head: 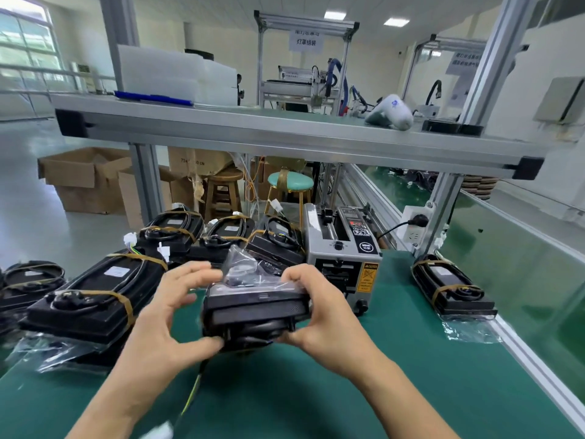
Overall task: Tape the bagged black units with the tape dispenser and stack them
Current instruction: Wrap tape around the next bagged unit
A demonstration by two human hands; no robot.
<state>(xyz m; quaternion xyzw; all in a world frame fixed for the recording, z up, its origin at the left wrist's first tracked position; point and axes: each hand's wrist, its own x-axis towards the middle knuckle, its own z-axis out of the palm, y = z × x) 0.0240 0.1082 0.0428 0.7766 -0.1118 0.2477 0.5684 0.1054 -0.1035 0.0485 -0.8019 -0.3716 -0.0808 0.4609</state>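
A green mat point(395, 359) covers the workbench, edged on the right by an aluminium rail point(538, 369); beyond the rail runs a second green surface point(522, 242). Above the mat, both hands hold 1 bagged black unit point(256, 308) in the air, just in front of the tape dispenser point(343, 248); the right hand point(319, 315) grips its right end with fingers curled over the top and thumb underneath; the left hand point(164, 315) has its thumb pressed to the lower left corner while its fingers spread loosely above the bag, not closed on it. Loose clear plastic point(243, 264) bunches up at the far end of the unit. Taped units point(95, 296) lie in rows on the left of the mat; 1 more taped unit point(452, 286) sits alone by the rail on the right. An aluminium shelf point(285, 134) spans overhead; behind it, cardboard boxes point(85, 179), a wooden stool point(223, 191) and a teal-seated stool point(289, 183) stand on a pale glossy floor point(28, 201); windows point(25, 39) light the room's left side.
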